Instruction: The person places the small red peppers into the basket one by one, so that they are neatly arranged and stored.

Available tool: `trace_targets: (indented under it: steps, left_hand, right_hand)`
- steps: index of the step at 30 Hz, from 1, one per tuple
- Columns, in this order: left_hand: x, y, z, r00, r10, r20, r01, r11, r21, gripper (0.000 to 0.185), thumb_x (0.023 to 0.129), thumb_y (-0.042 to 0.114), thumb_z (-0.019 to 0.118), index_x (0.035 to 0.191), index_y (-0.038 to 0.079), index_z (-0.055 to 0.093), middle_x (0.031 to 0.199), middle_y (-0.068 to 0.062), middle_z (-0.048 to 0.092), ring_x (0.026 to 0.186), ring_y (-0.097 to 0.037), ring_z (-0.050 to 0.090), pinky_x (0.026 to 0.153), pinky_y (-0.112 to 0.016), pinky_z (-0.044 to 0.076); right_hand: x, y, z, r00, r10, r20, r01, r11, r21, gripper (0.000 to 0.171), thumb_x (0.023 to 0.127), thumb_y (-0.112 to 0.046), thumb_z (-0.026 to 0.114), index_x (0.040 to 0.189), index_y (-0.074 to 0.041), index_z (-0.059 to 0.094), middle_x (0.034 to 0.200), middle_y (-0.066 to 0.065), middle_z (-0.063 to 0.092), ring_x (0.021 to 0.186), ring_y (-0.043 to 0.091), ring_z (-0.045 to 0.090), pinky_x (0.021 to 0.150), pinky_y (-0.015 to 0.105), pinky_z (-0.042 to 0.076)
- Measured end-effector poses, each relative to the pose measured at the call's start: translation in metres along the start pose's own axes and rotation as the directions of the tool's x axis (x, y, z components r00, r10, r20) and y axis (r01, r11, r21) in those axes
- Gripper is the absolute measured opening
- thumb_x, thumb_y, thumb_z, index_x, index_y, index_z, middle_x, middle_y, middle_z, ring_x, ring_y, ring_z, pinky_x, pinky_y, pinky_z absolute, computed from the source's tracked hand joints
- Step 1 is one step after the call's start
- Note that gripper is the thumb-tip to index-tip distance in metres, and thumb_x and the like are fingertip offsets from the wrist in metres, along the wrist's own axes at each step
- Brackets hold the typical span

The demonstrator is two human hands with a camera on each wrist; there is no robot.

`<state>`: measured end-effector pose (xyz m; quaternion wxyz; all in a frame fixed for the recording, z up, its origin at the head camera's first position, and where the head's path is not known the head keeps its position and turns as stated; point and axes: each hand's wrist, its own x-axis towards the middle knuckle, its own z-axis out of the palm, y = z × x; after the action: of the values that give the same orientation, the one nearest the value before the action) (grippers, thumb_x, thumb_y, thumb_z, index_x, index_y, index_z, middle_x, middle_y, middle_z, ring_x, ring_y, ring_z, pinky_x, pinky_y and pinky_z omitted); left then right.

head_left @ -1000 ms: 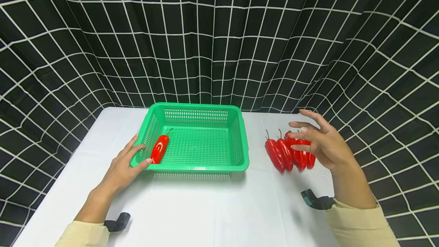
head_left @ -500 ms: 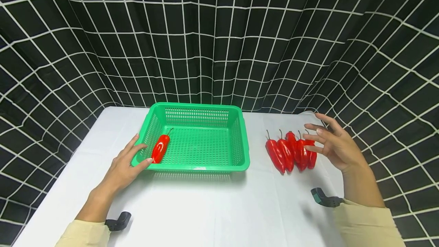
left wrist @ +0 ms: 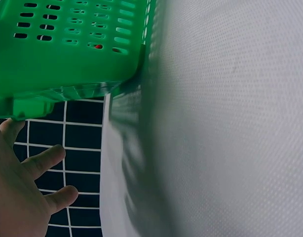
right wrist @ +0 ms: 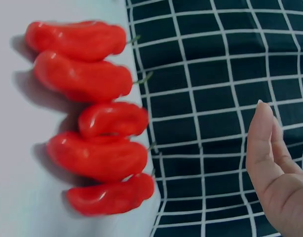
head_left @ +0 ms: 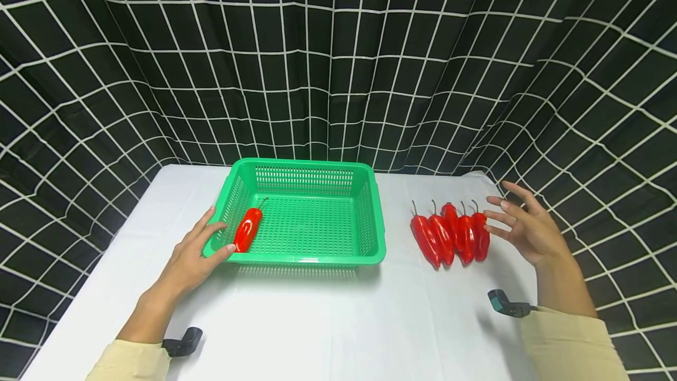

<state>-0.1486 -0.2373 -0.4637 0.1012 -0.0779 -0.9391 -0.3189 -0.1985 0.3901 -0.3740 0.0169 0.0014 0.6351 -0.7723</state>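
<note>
The left hand [head_left: 193,256] rests at the near left corner of the green basket [head_left: 317,258], fingers straight against its rim and wall, holding nothing. 1 red pepper [head_left: 247,229] lies inside, by the left wall. The right hand [head_left: 529,229] hovers spread and empty just right of 5 red peppers [head_left: 453,234] lying side by side on the white table [head_left: 328,322]. They look glossy, probably smooth and slippery, light and fairly firm; a grasp around the thick middle seems safer than the thin stem.

The right hand [head_left: 529,229] draws away rightward, fingers spread, now clear of the red peppers [head_left: 453,239].
</note>
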Motion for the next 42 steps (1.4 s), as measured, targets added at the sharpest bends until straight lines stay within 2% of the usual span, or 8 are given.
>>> trace_targets:
  steps: [14, 24, 28, 32, 34, 37, 40, 42]
  left_hand:
    - [-0.001, -0.002, 0.000, 1.000, 0.001, -0.001, -0.001, 1.000, 0.004, 0.053, 0.091, 0.046, 0.061, 0.132, 0.013, 0.053, 0.158, -0.006, 0.020, 0.131, -0.049, 0.032, 0.090, -0.075, 0.027]
    - [0.000, -0.001, 0.000, 1.000, 0.002, 0.004, -0.002, 1.000, 0.004, 0.053, 0.091, 0.045, 0.062, 0.132, 0.013, 0.053, 0.158, -0.006, 0.020, 0.131, -0.049, 0.031, 0.091, -0.074, 0.027]
    - [0.000, 0.000, 0.000, 1.000, -0.003, -0.001, 0.003, 1.000, 0.002, 0.052, 0.090, 0.044, 0.063, 0.131, 0.013, 0.054, 0.158, -0.006, 0.020, 0.132, -0.049, 0.031, 0.092, -0.074, 0.027]
    - [0.000, 0.000, 0.000, 1.000, -0.011, -0.001, 0.011, 1.000, 0.004, 0.052, 0.090, 0.042, 0.063, 0.131, 0.013, 0.053, 0.158, -0.007, 0.020, 0.132, -0.049, 0.031, 0.092, -0.074, 0.028]
    - [0.000, 0.000, 0.000, 1.000, -0.015, 0.003, 0.015, 1.000, 0.006, 0.052, 0.090, 0.042, 0.063, 0.132, 0.013, 0.053, 0.158, -0.007, 0.020, 0.132, -0.049, 0.030, 0.092, -0.074, 0.028]
    - [0.000, 0.001, 0.000, 1.000, -0.015, 0.004, 0.015, 1.000, 0.009, 0.051, 0.090, 0.042, 0.063, 0.132, 0.013, 0.053, 0.158, -0.006, 0.020, 0.132, -0.049, 0.031, 0.092, -0.074, 0.028]
    - [0.000, 0.001, 0.000, 1.000, -0.017, 0.007, 0.017, 1.000, 0.009, 0.052, 0.090, 0.043, 0.062, 0.132, 0.013, 0.053, 0.158, -0.006, 0.020, 0.132, -0.049, 0.031, 0.092, -0.073, 0.028]
    - [0.001, 0.000, 0.000, 1.000, -0.014, 0.006, 0.014, 1.000, 0.010, 0.052, 0.090, 0.044, 0.062, 0.132, 0.013, 0.054, 0.158, -0.007, 0.020, 0.132, -0.048, 0.031, 0.092, -0.073, 0.028]
  right_hand:
    - [0.008, 0.018, -0.029, 0.991, 0.035, -0.128, -0.035, 0.999, 0.003, 0.060, 0.094, -0.012, 0.063, 0.145, -0.027, 0.036, 0.112, -0.004, 0.062, 0.087, 0.015, 0.069, 0.068, 0.036, 0.057]
    - [0.014, 0.031, -0.046, 0.967, 0.150, -0.207, -0.164, 0.985, -0.054, 0.073, 0.088, -0.022, 0.072, 0.148, -0.033, 0.033, 0.109, -0.006, 0.056, 0.082, 0.010, 0.068, 0.065, 0.033, 0.057]
    - [0.020, 0.039, -0.051, 0.956, 0.179, -0.231, -0.208, 0.972, -0.106, 0.077, 0.085, -0.026, 0.075, 0.149, -0.034, 0.033, 0.112, -0.004, 0.047, 0.081, 0.008, 0.067, 0.064, 0.031, 0.057]
    - [0.025, 0.048, -0.057, 0.945, 0.211, -0.249, -0.261, 0.947, -0.186, 0.082, 0.083, -0.032, 0.077, 0.151, -0.034, 0.031, 0.127, 0.007, 0.039, 0.081, 0.007, 0.065, 0.064, 0.030, 0.057]
    - [0.026, 0.052, -0.059, 0.940, 0.228, -0.253, -0.282, 0.937, -0.204, 0.082, 0.083, -0.034, 0.077, 0.151, -0.034, 0.031, 0.130, 0.007, 0.037, 0.082, 0.007, 0.065, 0.066, 0.031, 0.057]
    - [0.028, 0.056, -0.061, 0.935, 0.250, -0.251, -0.305, 0.928, -0.214, 0.080, 0.085, -0.033, 0.075, 0.151, -0.034, 0.030, 0.124, 0.005, 0.042, 0.087, 0.010, 0.064, 0.069, 0.033, 0.057]
    - [0.030, 0.061, -0.063, 0.932, 0.264, -0.250, -0.321, 0.920, -0.225, 0.073, 0.087, -0.032, 0.073, 0.148, -0.033, 0.033, 0.111, -0.004, 0.046, 0.089, 0.012, 0.063, 0.072, 0.035, 0.056]
    - [0.032, 0.064, -0.065, 0.927, 0.275, -0.254, -0.339, 0.905, -0.258, 0.074, 0.087, -0.034, 0.073, 0.149, -0.033, 0.032, 0.108, -0.006, 0.048, 0.088, 0.011, 0.062, 0.075, 0.036, 0.056]
